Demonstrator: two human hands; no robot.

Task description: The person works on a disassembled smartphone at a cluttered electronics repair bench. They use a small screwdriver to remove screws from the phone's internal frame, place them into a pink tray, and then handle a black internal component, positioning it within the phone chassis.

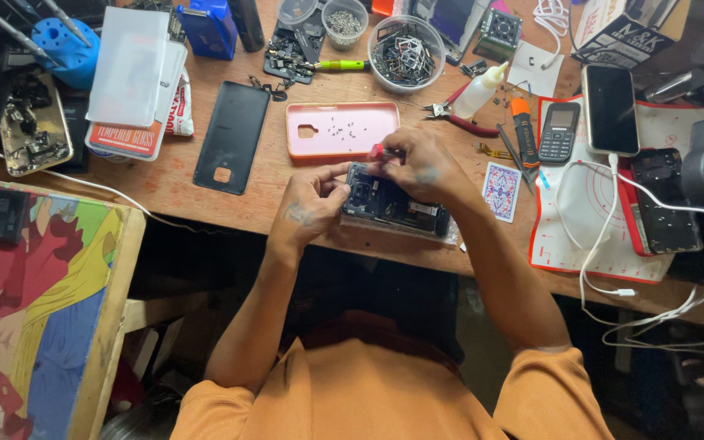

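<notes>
Both hands (311,204) (421,167) grip the opened phone (397,208) between them.

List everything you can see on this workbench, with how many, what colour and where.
Opened smartphone: one, dark, front edge of wooden bench.
Pink phone case holding small screws: one, behind the phone.
Black phone back cover: one, left of case.
Clear plastic bowl of metal parts: one, rear centre.
Red-handled pliers: one, right of case.
Small keypad phone: one, dark, on white mat.
Patterned playing card: one, right of phone.
White cable: one, right.
Left hand: steadying the phone.
Right hand: holding red-handled screwdriver.
</notes>
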